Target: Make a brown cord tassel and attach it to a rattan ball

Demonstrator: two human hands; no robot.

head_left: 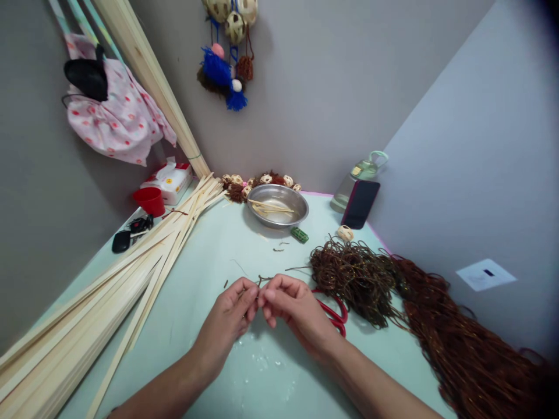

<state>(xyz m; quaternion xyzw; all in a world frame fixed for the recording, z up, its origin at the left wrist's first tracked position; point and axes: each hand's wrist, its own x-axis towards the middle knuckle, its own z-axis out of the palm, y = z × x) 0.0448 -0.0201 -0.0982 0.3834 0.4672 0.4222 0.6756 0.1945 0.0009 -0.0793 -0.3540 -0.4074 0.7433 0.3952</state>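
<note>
Close together over the middle of the table, my left hand (231,311) and my right hand (290,305) both pinch a thin brown cord (261,280). A short piece of it shows above the fingertips; the rest is hidden by my fingers. Red-handled scissors (335,314) lie partly behind my right hand, their blades out of sight. To the right of that hand is a tangled heap of dark brown cord (349,279). A few short cord scraps (226,284) lie on the tabletop beyond my left hand.
Long pale wooden strips (117,291) cover the left side. At the back stand a metal bowl (301,208) with sticks in it, a green bottle (345,195) and a leaning phone (360,203). Reddish-brown cord (463,343) fills the right edge. A red cup (151,201) sits back left.
</note>
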